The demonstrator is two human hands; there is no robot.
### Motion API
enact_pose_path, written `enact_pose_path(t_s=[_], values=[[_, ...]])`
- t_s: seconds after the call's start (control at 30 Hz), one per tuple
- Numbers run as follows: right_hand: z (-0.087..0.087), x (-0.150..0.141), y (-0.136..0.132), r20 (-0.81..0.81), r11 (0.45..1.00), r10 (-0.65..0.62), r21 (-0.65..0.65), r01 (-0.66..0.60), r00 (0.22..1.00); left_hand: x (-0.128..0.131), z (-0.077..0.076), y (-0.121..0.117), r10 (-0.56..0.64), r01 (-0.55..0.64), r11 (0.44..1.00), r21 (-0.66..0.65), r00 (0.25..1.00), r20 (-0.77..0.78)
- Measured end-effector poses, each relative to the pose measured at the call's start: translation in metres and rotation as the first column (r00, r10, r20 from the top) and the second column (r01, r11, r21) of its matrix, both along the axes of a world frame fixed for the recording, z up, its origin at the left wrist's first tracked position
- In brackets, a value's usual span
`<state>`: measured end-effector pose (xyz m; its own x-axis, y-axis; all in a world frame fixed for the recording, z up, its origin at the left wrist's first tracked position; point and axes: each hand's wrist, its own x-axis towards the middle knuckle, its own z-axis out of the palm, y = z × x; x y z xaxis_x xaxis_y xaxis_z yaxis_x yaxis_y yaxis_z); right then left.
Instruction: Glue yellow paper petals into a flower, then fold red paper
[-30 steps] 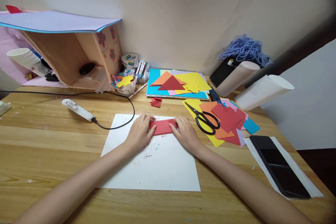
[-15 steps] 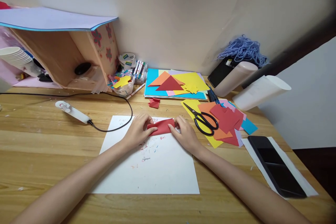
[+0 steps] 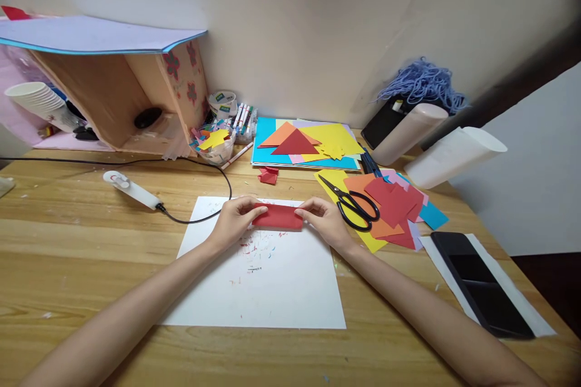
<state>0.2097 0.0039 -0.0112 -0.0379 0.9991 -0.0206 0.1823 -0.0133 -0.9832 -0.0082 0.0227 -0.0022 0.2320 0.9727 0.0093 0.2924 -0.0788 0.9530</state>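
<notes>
A narrow strip of folded red paper (image 3: 278,217) stretches between my two hands, above the upper part of a white sheet (image 3: 290,296) marked with coloured smudges. My left hand (image 3: 233,221) pinches the strip's left end, thumb in front and fingers behind. At the other end my right hand (image 3: 325,224) pinches it in the same way. Just beyond the sheet lies a small folded red paper piece (image 3: 268,176). To the right of my right hand, black-handled scissors (image 3: 351,202) rest on a yellow sheet.
Coloured paper scraps (image 3: 394,202) and a black phone (image 3: 483,284) lie on the right. Behind are a paper stack (image 3: 306,162), a tub of scraps (image 3: 213,148) and white rolls (image 3: 454,157). A corded white device (image 3: 131,190) and an open cardboard box (image 3: 186,97) stand left.
The red paper strip has turned level and lifted slightly, its front face now toward me. Both hands have shifted from pressing near the sheet to pinching its ends. The view has moved slightly.
</notes>
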Motion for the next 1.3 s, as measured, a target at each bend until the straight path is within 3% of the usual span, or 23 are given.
enact_pose_path(t_s=[0.97,1.13,1.3], values=[[-0.002,-0.001,-0.001,-0.015,0.998,-0.054,-0.033,0.054,0.998,0.001,-0.002,0.000,0.008,-0.009,1.000,-0.009,0.999,-0.050],[-0.003,0.000,-0.001,-0.016,0.998,-0.061,0.012,0.061,0.998,0.001,0.003,-0.001,-0.097,0.104,0.994,0.038,0.984,-0.150],[0.000,-0.001,-0.003,0.026,0.998,-0.010,0.065,0.009,1.000,0.002,0.012,-0.004,-0.248,0.273,0.961,0.038,0.918,-0.310]])
